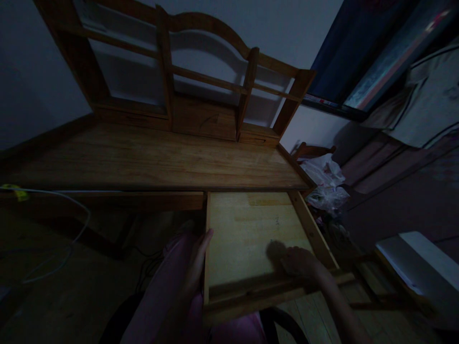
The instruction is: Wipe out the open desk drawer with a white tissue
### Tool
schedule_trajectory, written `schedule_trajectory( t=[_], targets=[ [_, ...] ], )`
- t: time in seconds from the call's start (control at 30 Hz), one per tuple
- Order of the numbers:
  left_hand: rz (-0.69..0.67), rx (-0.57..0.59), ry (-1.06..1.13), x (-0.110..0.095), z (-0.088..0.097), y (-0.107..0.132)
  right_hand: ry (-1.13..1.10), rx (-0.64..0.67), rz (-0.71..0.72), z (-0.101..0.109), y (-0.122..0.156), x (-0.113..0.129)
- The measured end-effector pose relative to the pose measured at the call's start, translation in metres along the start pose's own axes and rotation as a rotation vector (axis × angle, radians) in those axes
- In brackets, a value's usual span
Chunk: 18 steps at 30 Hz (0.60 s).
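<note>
A wooden desk [150,157] with a shelf hutch [201,81] stands against the wall. Its right-hand drawer [247,234] is pulled out and its pale bottom is bare. My left hand [199,260] lies along the drawer's left side wall, fingers stretched out and pointing forward. My right hand [299,263] rests inside the drawer near its front board, fingers curled down on the bottom; what is under them, if anything, is hidden in the dim light.
A white cable [60,196] with a yellow tag runs off the desk's left front edge. Plastic bags [326,184] lie right of the desk beside a wooden chair. A white slab [419,265] sits at the lower right. My pink-clad legs are below the drawer.
</note>
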State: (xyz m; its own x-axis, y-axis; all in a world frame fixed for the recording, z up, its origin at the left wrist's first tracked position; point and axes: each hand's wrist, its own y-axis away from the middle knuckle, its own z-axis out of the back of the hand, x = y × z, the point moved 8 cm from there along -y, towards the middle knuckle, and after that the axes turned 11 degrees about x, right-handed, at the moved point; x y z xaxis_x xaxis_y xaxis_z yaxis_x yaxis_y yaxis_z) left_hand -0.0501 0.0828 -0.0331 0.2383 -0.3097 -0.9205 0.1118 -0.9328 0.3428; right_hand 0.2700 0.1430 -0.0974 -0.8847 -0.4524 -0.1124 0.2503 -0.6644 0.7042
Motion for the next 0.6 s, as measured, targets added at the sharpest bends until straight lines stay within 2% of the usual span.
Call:
schedule_trajectory(
  t=[0.07,0.17,0.33,0.47,0.6],
  targets=[
    [-0.005,0.003,-0.027,0.001,0.0,-0.002,0.02,0.022,0.062,0.0,0.001,0.007],
    [-0.005,0.022,0.029,0.016,0.002,-0.01,0.02,0.013,0.149,0.003,0.003,0.017],
    [-0.055,0.074,0.148,0.031,0.001,-0.016,-0.106,0.001,0.142,0.007,0.004,0.023],
    [-0.083,-0.046,-0.022,0.019,0.007,-0.009,-0.196,-0.016,0.143,0.012,0.002,0.034],
    [-0.082,-0.034,-0.068,0.012,0.005,-0.01,-0.133,-0.011,0.241,0.017,0.003,0.058]
  ],
)
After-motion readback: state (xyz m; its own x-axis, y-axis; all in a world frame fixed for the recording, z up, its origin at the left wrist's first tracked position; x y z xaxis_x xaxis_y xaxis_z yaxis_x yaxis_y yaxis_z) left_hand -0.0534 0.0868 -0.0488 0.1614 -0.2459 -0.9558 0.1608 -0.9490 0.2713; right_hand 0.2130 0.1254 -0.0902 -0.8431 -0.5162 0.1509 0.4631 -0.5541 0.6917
